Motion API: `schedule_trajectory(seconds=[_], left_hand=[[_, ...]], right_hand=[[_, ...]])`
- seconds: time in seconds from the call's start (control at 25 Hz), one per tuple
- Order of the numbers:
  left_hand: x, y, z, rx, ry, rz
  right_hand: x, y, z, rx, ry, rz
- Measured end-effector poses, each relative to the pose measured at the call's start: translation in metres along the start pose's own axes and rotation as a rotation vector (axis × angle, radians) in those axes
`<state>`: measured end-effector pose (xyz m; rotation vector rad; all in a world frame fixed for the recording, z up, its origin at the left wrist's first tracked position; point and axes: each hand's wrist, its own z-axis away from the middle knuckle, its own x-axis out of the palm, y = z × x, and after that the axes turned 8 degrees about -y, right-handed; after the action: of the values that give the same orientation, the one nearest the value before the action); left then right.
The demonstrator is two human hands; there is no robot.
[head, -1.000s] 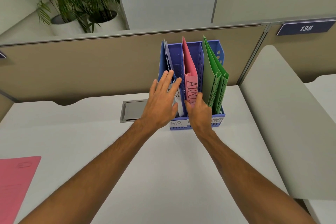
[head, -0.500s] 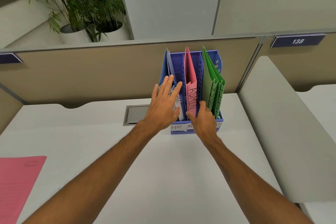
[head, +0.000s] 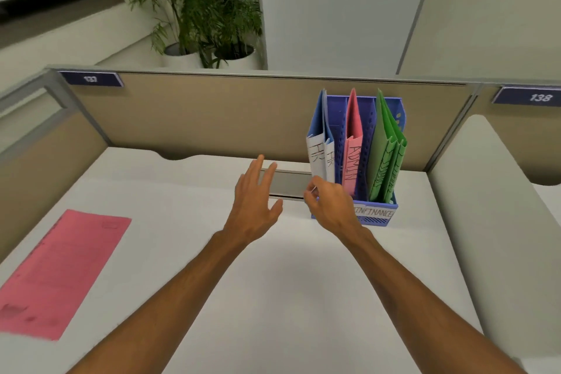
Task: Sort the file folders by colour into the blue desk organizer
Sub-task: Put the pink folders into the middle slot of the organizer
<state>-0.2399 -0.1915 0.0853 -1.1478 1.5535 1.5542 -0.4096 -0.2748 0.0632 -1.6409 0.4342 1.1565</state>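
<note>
Now hands off blue desk organizer

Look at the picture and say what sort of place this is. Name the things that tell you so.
Most likely an open-plan office cubicle. A beige partition carries numbered plates, one reading 138; a white desk holds a blue desk organizer of labelled file folders.
</note>
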Motion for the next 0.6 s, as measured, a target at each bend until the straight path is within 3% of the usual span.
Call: schedule_trajectory(seconds=[0.32,0.6], left_hand=[[-0.041,-0.131,0.119,-0.341,-0.085,0.093],[-0.089,-0.275,0.196,-0.517,-0.089,0.095]], right_hand=[[0.077,-0.100,0.009,-0.193,-0.190,0.006],[0.171,-0.216,0.009,-0.275,-0.380,0.030]])
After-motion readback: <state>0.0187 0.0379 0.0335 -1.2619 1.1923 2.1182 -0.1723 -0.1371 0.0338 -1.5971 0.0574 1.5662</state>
